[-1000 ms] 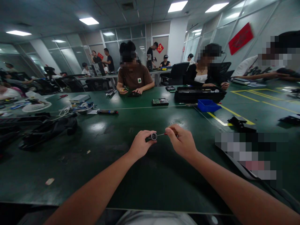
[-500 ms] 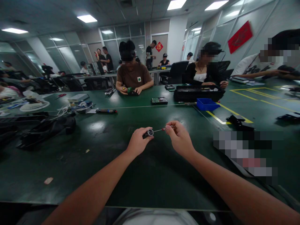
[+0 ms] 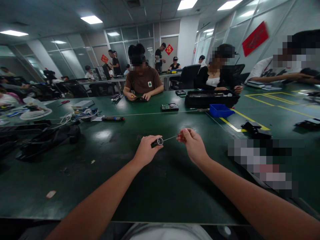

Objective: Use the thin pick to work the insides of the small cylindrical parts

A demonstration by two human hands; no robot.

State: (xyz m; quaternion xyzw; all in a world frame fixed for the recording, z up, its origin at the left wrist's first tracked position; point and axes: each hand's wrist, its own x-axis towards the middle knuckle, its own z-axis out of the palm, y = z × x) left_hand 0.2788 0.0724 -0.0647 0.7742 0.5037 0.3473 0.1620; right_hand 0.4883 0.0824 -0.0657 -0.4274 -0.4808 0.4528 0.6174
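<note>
My left hand (image 3: 146, 148) is closed round a small dark cylindrical part (image 3: 159, 141) with a silvery ring at its end, which faces me. In my right hand (image 3: 191, 143) is a screwdriver (image 3: 179, 137) with a reddish handle, gripped between thumb and fingers. Its thin metal shaft points left and its tip meets the side of the cylindrical part. Whether the tip sits in a screw is too small to tell. Both hands are above the green table (image 3: 155, 186).
Ahead lie a circuit board (image 3: 169, 107), a blue bin (image 3: 221, 111) and a long black housing (image 3: 212, 100). A dark tool (image 3: 113, 118) and black parts (image 3: 50, 140) lie to the left. Black brackets (image 3: 256, 129) are at right. Co-workers (image 3: 143, 80) sit across the table.
My right hand has shifted its fingers on the screwdriver handle, with the shaft a little more tilted. My left hand holds the cylindrical part in nearly the same place.
</note>
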